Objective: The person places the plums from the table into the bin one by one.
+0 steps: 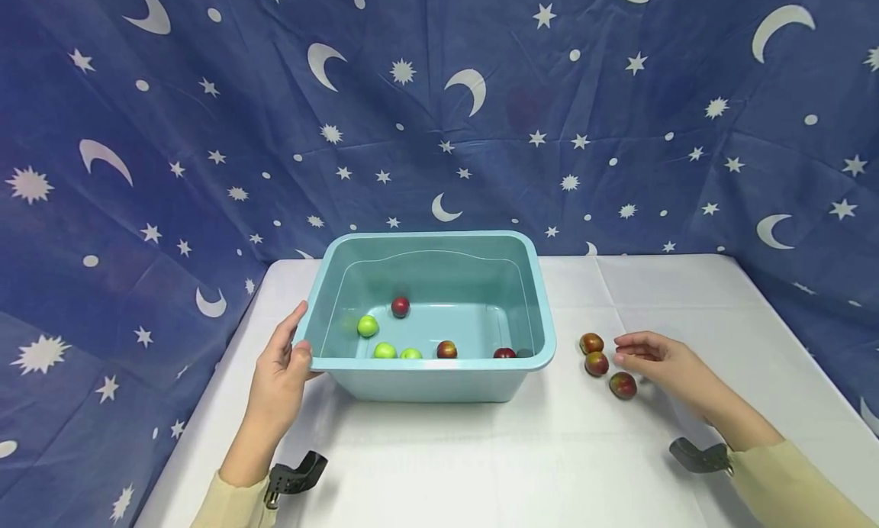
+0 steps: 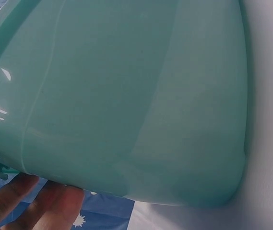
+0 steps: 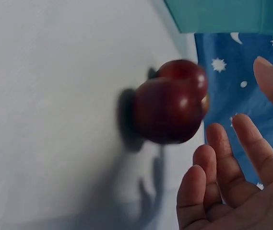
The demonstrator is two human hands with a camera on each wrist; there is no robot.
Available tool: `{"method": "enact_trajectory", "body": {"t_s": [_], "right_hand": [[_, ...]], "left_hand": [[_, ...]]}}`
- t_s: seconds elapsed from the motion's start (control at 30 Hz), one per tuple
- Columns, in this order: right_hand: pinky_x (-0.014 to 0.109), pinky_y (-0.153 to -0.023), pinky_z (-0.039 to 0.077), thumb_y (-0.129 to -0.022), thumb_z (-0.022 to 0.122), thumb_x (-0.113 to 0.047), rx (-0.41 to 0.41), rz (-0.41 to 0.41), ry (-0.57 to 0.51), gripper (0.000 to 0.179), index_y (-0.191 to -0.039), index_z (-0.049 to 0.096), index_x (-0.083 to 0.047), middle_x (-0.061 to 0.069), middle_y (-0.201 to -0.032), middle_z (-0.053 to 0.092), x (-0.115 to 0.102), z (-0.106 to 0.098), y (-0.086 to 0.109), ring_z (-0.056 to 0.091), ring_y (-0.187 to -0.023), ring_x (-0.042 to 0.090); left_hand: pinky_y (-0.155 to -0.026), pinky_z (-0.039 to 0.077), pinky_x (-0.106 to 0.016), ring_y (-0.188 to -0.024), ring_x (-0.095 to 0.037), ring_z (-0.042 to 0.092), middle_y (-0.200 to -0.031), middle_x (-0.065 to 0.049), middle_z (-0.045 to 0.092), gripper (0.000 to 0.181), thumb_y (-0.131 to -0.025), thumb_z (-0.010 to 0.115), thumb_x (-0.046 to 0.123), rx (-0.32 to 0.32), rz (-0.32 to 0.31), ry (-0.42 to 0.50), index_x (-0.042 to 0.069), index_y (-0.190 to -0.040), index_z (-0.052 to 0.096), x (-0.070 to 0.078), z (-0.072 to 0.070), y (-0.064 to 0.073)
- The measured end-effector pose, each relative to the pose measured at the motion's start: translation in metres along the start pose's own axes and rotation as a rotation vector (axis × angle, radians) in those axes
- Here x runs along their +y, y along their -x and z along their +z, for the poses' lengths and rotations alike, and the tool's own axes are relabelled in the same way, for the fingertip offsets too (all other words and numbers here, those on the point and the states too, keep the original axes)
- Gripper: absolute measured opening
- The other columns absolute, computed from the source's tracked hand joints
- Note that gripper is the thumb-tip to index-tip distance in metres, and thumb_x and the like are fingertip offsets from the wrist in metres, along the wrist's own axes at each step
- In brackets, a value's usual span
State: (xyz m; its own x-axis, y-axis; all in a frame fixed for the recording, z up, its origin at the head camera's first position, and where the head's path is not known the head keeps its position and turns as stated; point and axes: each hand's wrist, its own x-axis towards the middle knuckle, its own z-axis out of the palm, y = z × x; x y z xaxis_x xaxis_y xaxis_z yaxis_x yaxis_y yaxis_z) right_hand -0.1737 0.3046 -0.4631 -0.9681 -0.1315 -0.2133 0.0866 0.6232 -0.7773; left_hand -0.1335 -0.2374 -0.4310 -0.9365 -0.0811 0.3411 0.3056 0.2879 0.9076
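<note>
A light-blue plastic basin stands on the table. My left hand grips its left rim near the front corner, the thumb near the top edge; in the left wrist view the fingers lie along the basin wall. Beside the basin's right side, my right hand hovers with loosely bent, parted fingers and holds nothing. Just left of it lie three reddish-brown plums: a back one, a middle one and a front one. In the right wrist view they overlap, the nearest plum covering much of the others.
Inside the basin lie three green fruits, one near the left wall, and three dark red or reddish-brown ones, such as the red fruit toward the back. A white cloth covers the table. Behind hangs a blue star-and-moon curtain.
</note>
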Motion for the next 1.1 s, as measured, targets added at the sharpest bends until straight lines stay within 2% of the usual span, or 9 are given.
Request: {"method": "enact_trajectory", "body": {"t_s": [0.23, 0.43, 0.63, 0.77, 1.1], "right_hand": [[0.036, -0.085, 0.046, -0.091, 0.064, -0.045, -0.068, 0.033, -0.004, 0.060, -0.133, 0.051, -0.004, 0.010, -0.119, 0.062, 0.011, 0.000, 0.004, 0.056, -0.108, 0.023], [0.035, -0.085, 0.046, -0.090, 0.067, -0.041, -0.112, 0.042, -0.023, 0.058, -0.132, 0.053, -0.003, 0.008, -0.114, 0.064, 0.020, 0.001, 0.005, 0.057, -0.105, 0.022], [0.029, -0.078, 0.050, -0.087, 0.071, -0.040, -0.155, 0.062, -0.017, 0.060, -0.131, 0.053, -0.005, 0.008, -0.112, 0.061, 0.026, 0.003, 0.003, 0.054, -0.102, 0.022], [0.030, -0.076, 0.050, -0.085, 0.073, -0.040, -0.178, 0.077, -0.015, 0.062, -0.132, 0.052, -0.005, 0.009, -0.112, 0.058, 0.029, 0.003, 0.002, 0.052, -0.102, 0.023], [0.029, -0.077, 0.049, -0.084, 0.075, -0.035, -0.224, 0.080, -0.057, 0.061, -0.131, 0.050, -0.004, 0.011, -0.113, 0.054, 0.033, 0.001, 0.001, 0.048, -0.102, 0.024]], "left_hand": [[-0.069, 0.059, -0.028, -0.098, -0.018, 0.063, -0.143, -0.018, 0.043, 0.049, -0.101, 0.041, 0.005, -0.004, -0.002, 0.004, 0.014, -0.149, 0.038, 0.000, 0.000, 0.000], [-0.070, 0.059, -0.027, -0.101, -0.018, 0.062, -0.146, -0.016, 0.041, 0.049, -0.101, 0.042, 0.007, -0.005, -0.009, -0.008, 0.015, -0.149, 0.039, 0.001, 0.000, 0.000], [-0.070, 0.059, -0.027, -0.097, -0.010, 0.062, -0.143, -0.018, 0.043, 0.048, -0.101, 0.043, 0.009, 0.003, -0.002, -0.006, 0.014, -0.149, 0.039, 0.001, 0.001, 0.000], [-0.070, 0.059, -0.027, -0.095, -0.007, 0.062, -0.142, -0.019, 0.044, 0.048, -0.101, 0.044, 0.010, 0.004, 0.001, -0.002, 0.014, -0.149, 0.039, 0.001, 0.001, -0.001], [-0.071, 0.059, -0.027, -0.100, -0.019, 0.062, -0.144, -0.018, 0.042, 0.048, -0.102, 0.043, 0.009, 0.001, -0.001, -0.014, 0.014, -0.149, 0.039, 0.002, 0.001, 0.000]]}}
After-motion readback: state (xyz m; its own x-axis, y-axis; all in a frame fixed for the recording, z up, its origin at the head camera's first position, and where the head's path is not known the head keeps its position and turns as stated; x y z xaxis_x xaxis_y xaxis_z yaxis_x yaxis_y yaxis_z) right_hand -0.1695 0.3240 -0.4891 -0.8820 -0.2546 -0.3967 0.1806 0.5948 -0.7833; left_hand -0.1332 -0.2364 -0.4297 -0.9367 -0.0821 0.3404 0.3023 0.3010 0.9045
